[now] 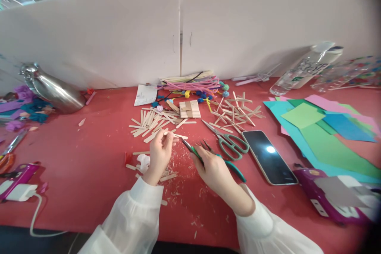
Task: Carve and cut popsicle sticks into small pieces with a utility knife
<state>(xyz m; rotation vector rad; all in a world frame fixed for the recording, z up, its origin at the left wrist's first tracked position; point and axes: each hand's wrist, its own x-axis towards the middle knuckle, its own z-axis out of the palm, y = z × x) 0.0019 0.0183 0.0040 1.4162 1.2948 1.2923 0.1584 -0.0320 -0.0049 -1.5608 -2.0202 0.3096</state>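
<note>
My left hand point(160, 154) pinches a thin wooden craft stick point(175, 134) by its end, held just above the red table point(89, 158). My right hand point(212, 168) is closed round the green handles of a small pair of cutters point(190, 149), whose dark tip points at the stick. Wood shavings point(178, 162) lie scattered under both hands. A pile of loose craft sticks point(150, 121) lies just beyond my left hand.
Grey-green scissors point(229, 141) and a phone point(268, 156) lie right of my hands. Coloured paper sheets point(324, 131) fill the right side. Pipe cleaners point(193, 85), a stick stack point(189, 109), a metal jug point(50, 87), a plastic bottle point(303, 69) and white partition boards point(119, 31) stand behind.
</note>
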